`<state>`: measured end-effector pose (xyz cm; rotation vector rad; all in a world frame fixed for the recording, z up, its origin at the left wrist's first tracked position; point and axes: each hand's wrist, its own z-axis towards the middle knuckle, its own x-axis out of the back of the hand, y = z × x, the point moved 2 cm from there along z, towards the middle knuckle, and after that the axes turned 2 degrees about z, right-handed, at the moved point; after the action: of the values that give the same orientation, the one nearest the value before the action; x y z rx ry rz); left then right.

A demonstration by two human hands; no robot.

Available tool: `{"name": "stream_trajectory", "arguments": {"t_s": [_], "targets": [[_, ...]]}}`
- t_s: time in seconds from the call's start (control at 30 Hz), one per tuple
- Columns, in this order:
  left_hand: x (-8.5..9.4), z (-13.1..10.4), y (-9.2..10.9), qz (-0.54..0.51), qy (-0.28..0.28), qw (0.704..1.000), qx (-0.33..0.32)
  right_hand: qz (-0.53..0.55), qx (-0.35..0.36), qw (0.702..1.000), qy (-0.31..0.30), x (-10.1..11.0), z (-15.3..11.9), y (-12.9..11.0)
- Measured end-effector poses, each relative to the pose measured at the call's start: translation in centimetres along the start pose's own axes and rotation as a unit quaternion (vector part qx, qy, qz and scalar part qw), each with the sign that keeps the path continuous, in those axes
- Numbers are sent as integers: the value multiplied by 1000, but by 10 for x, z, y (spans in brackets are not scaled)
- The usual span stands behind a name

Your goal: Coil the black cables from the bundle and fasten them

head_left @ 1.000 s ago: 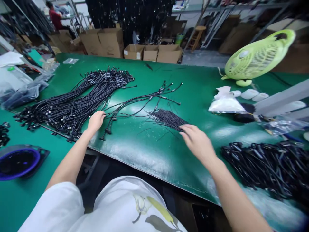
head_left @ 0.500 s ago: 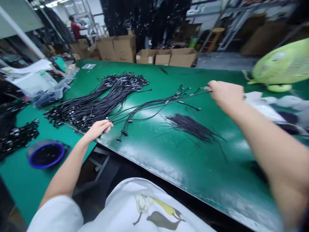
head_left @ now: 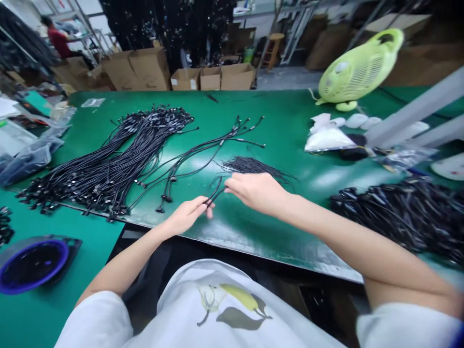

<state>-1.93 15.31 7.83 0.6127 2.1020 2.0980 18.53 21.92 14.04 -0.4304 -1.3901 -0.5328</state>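
My left hand (head_left: 185,216) pinches a short looped stretch of black cable (head_left: 219,192) above the table's front edge. Close by on the right, my right hand (head_left: 256,191) has its fingers closed on the same cable's other side. The ends of that cable are hidden by my fingers. Beyond my right hand lies a bunch of thin black ties or wires (head_left: 250,165). Several loose cables with plugs (head_left: 203,146) stretch across the table behind my left hand. A thick pile of black cables (head_left: 134,150) spreads out at the left.
Another heap of black cables (head_left: 402,215) lies at the right. A green fan (head_left: 362,70) and a white bag (head_left: 328,138) are behind it, near grey posts (head_left: 416,108). A purple-rimmed bowl (head_left: 65,251) stands at the left. Cardboard boxes (head_left: 237,77) line the far edge.
My right hand has come in from the far right toward my left hand, which moved right. A cable is now bent between them; the loose cables stay on the table. The view has turned right.
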Motion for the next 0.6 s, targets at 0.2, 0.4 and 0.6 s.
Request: {"name": "stream_trajectory", "arguments": {"t_s": [0.2,0.4,0.6], "targets": [[17,-28,22,-370,21,927,63,109,-44,991,59,-18,-10,75],[49,-42,33,-496,192,847,-23,134,-54,979,144,-49,-41,79],[15,-11,22,-204,224,952,-48,57,130,985,97,-40,-60,-16]]}}
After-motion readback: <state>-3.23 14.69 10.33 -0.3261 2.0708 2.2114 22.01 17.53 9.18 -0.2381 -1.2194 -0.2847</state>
